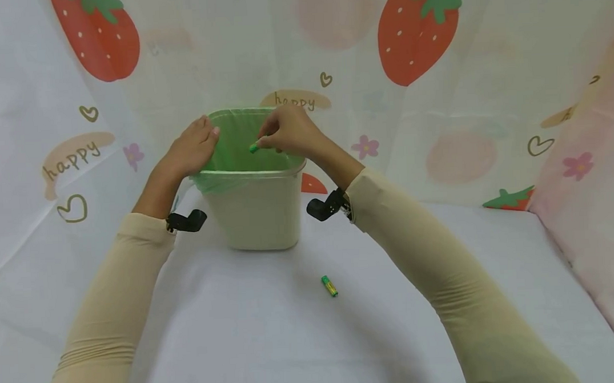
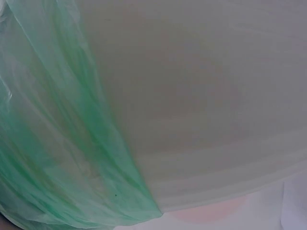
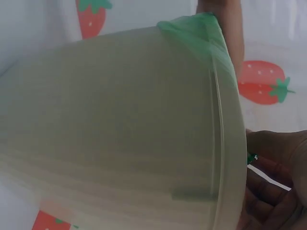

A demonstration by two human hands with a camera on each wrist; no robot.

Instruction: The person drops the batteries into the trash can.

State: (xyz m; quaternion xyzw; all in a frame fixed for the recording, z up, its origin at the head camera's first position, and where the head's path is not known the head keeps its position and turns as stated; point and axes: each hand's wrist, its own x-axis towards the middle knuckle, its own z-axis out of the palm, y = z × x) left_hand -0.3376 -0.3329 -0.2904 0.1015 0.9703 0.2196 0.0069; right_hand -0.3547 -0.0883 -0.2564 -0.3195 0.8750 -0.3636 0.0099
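Green battery (image 1: 253,148) is pinched by the right hand (image 1: 289,132) over the lined bin (image 1: 254,216); left hand (image 1: 194,148) grips its rim at nine o'clock. Second battery (image 1: 329,286) remains on the table (image 1: 241,331), five o'clock of the bin.

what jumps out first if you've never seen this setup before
The pale bin with a green liner stands mid-table on the white cloth, and both hands meet over its mouth. The right hand pinches a small green battery above the opening, while the left hand rests on the lined rim. A second green battery lies on the cloth nearer the person, and big red strawberries cover the backdrop.
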